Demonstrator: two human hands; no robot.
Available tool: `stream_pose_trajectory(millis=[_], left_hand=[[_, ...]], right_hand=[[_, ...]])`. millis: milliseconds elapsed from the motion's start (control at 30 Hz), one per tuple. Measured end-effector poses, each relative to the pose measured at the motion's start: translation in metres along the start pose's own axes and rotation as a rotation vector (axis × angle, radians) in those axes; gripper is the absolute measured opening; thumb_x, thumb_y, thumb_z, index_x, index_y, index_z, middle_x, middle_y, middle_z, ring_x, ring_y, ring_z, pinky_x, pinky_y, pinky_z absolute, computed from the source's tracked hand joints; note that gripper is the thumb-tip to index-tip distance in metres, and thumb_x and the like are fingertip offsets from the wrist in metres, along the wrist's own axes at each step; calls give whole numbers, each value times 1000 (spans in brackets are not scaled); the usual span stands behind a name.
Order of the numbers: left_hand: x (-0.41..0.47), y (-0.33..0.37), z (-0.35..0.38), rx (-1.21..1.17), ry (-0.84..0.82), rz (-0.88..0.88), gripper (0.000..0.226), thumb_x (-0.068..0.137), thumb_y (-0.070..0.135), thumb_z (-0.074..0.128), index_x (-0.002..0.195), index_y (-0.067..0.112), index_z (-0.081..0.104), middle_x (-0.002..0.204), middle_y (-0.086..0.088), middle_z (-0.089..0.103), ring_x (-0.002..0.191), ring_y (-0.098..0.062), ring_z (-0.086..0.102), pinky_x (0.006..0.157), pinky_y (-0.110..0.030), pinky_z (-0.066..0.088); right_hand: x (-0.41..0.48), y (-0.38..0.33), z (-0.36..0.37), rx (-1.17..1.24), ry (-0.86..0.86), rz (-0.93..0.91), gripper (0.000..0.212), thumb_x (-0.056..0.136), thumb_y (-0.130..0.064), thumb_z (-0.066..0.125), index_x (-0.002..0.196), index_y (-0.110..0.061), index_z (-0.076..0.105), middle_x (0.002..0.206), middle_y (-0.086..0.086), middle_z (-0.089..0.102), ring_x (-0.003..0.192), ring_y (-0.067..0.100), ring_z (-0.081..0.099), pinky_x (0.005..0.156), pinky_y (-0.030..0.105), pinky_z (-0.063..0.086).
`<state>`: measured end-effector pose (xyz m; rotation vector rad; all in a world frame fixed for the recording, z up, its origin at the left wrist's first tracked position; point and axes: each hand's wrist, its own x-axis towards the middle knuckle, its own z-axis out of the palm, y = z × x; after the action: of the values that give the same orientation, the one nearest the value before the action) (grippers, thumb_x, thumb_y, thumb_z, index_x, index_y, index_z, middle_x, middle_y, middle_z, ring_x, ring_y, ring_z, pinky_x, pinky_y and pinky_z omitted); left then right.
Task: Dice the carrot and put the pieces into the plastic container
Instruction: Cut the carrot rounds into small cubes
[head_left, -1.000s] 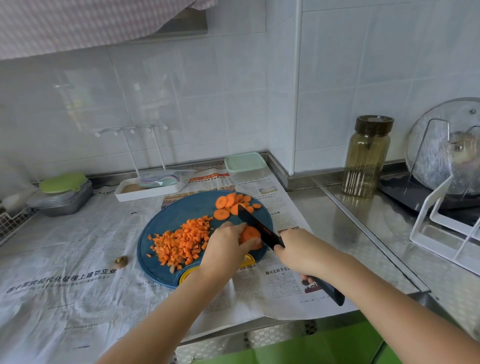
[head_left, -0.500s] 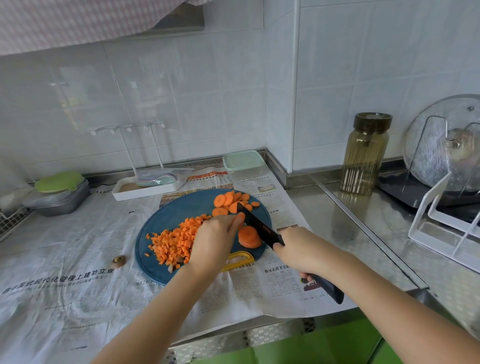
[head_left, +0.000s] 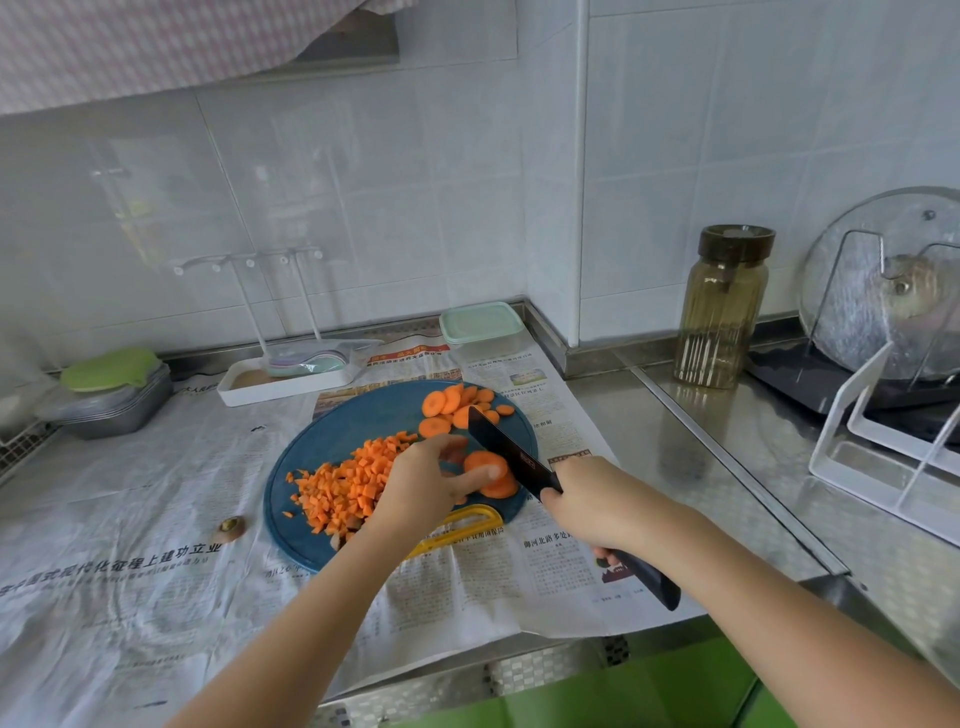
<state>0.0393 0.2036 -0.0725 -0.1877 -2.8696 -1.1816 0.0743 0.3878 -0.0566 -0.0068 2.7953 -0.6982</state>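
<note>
A round blue cutting board (head_left: 358, 415) lies on newspaper. A heap of diced carrot (head_left: 348, 480) covers its left half, and several carrot slices (head_left: 457, 402) lie at its far edge. My left hand (head_left: 428, 483) holds a small stack of carrot rounds (head_left: 493, 473) near the board's front right, thumb across the top one. My right hand (head_left: 592, 499) grips a black knife (head_left: 511, 452), its blade angled beside the stack. The plastic container (head_left: 480, 325) with a pale green lid stands behind the board.
A carrot end (head_left: 231, 526) lies on the newspaper left of the board. A white tray with a rack (head_left: 280, 379) and metal tins (head_left: 111, 402) stand at the back left. A brown jar (head_left: 719, 312) and a lid rack (head_left: 883, 452) stand to the right.
My left hand drew back from the stack, then came onto it again with the thumb over the top round. The knife stayed beside the stack.
</note>
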Motion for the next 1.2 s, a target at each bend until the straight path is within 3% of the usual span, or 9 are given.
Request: stream_pose_trajectory(millis=[167, 333, 400, 500, 667, 867, 967, 1100, 1200], left_hand=[[-1, 1, 0, 128, -15, 137, 54, 83, 34, 69, 134, 25, 52, 124, 3, 59, 87, -4, 54, 72, -11, 42], [-2, -5, 2, 218, -14, 285, 50, 86, 29, 67, 133, 25, 53, 141, 2, 42, 112, -12, 52, 93, -17, 43], [-3, -10, 4, 254, -15, 393, 51, 84, 24, 70, 133, 23, 54, 141, 1, 41, 120, -15, 49, 96, -11, 37], [-5, -18, 7, 296, -4, 512, 48, 85, 16, 69, 131, 19, 56, 130, -3, 51, 111, -15, 55, 88, 1, 31], [-8, -25, 14, 290, 74, 625, 38, 87, 27, 58, 120, 9, 65, 119, -10, 61, 100, -18, 65, 87, -18, 49], [-9, -24, 21, 235, 150, 654, 42, 92, 37, 45, 116, 11, 68, 108, -1, 62, 91, -10, 66, 87, -13, 48], [-9, -24, 22, 222, 157, 647, 39, 91, 35, 49, 116, 12, 68, 106, -1, 62, 89, -10, 66, 85, -12, 48], [-9, -26, 22, 186, 159, 623, 25, 88, 27, 58, 112, 21, 61, 100, 2, 61, 82, -10, 64, 75, -16, 51], [-9, -27, 22, 175, 157, 627, 21, 87, 23, 62, 107, 16, 66, 101, 3, 62, 84, -7, 63, 78, -11, 47]], right_hand=[[-2, -2, 0, -6, 2, 10, 35, 101, -28, 34, 125, -6, 49, 86, 18, 66, 44, 18, 55, 36, 24, 42], [-3, -5, -1, -25, -7, 27, 37, 101, -28, 34, 127, -6, 48, 87, 17, 66, 44, 17, 54, 36, 25, 42], [-3, -5, -2, -19, -21, 42, 37, 101, -30, 34, 127, -7, 48, 85, 17, 65, 45, 18, 55, 36, 25, 42], [-3, -5, -1, -32, -24, 42, 37, 102, -32, 34, 120, -4, 50, 85, 15, 64, 46, 17, 56, 36, 24, 41], [-1, -5, -1, -90, -6, -37, 30, 102, -30, 35, 105, -6, 52, 89, 14, 62, 56, 19, 57, 42, 24, 40], [-4, -5, -19, -64, -73, -48, 28, 102, -31, 35, 110, -8, 49, 84, 12, 59, 44, 14, 52, 38, 23, 42], [-7, -5, -29, -45, -67, -46, 25, 102, -33, 37, 104, -11, 48, 89, 14, 64, 42, 13, 51, 40, 23, 43], [-16, -9, -37, -43, -34, -51, 24, 102, -33, 36, 100, -11, 44, 76, 11, 56, 40, 14, 48, 36, 23, 40], [-22, -11, -38, -77, -39, -68, 24, 102, -33, 36, 95, -11, 45, 79, 10, 56, 39, 14, 48, 34, 22, 38]])
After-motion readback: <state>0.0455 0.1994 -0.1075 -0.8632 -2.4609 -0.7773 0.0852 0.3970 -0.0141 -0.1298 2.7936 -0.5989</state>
